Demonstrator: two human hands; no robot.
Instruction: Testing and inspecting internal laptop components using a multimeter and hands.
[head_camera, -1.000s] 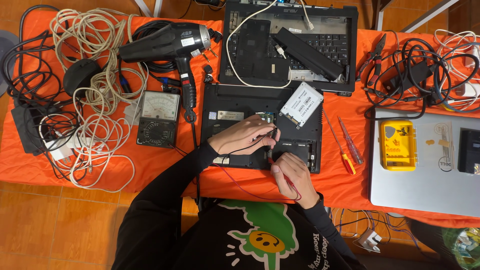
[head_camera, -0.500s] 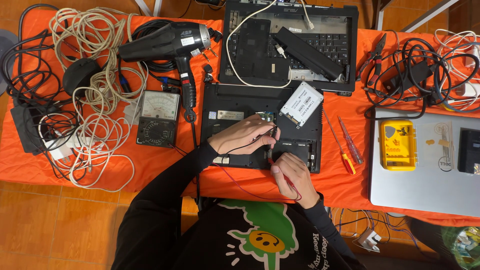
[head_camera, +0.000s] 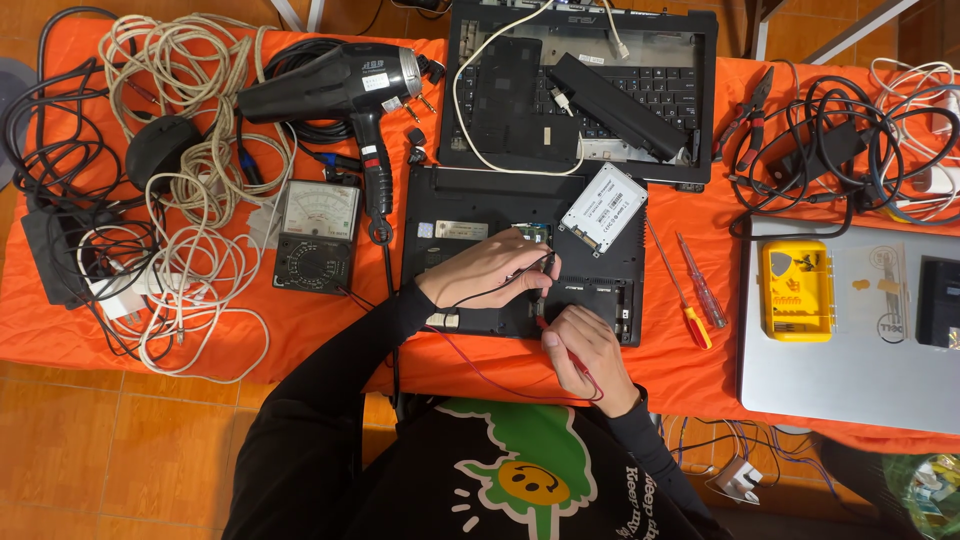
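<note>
Two hands work at the middle of the frame over an opened black laptop base (head_camera: 470, 215) lying underside up on the orange-covered surface (head_camera: 300, 320). The left hand (head_camera: 490, 270) is curled, pinching a black test probe (head_camera: 537, 266) whose tip touches the exposed board near the base's centre; the right hand (head_camera: 585, 345), just below it at the base's lower edge, grips a red test probe (head_camera: 545, 325) aimed up at the same area. Both leads trail toward the analog multimeter (head_camera: 318, 235) left of the base. This looks like a probing step, and the next move would call for steady tips while reading the meter. A solid-state drive (head_camera: 603, 207) rests on the base's upper right, near a heat gun (head_camera: 340, 85) and two screwdrivers (head_camera: 690, 290).
</note>
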